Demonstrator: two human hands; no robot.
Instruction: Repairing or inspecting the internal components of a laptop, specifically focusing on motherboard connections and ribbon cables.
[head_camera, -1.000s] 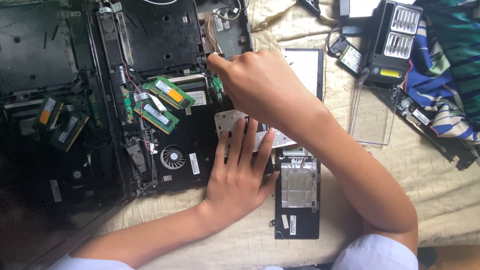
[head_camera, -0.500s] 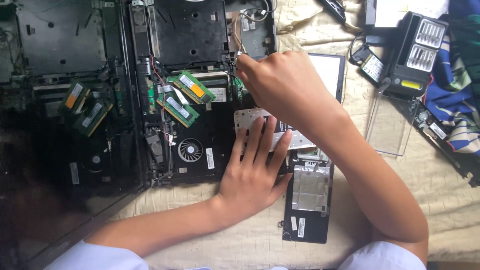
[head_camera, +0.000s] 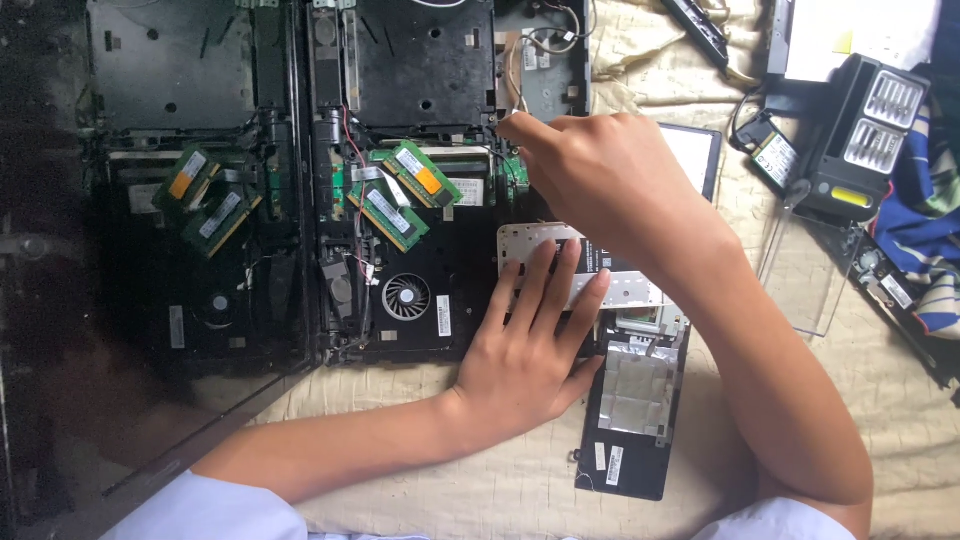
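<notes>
The opened black laptop base (head_camera: 420, 200) sat bottom-up on a beige quilted cloth (head_camera: 500, 480), with two green memory sticks (head_camera: 405, 195) popped up at an angle and a little round fan (head_camera: 407, 297) just below them. The left hand (head_camera: 525, 360) lay flat on a silver metal plate (head_camera: 570, 265), while the right hand (head_camera: 600, 185) reached across it, fingertips pinched at the board beside the sticks. A black screwdriver bit case (head_camera: 865, 135) sat off to the right, well apart.

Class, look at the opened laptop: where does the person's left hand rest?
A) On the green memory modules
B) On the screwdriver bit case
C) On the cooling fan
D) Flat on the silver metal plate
D: the left hand lies flat, fingers spread, on the silver metal plate beside the cooling fan.
</notes>
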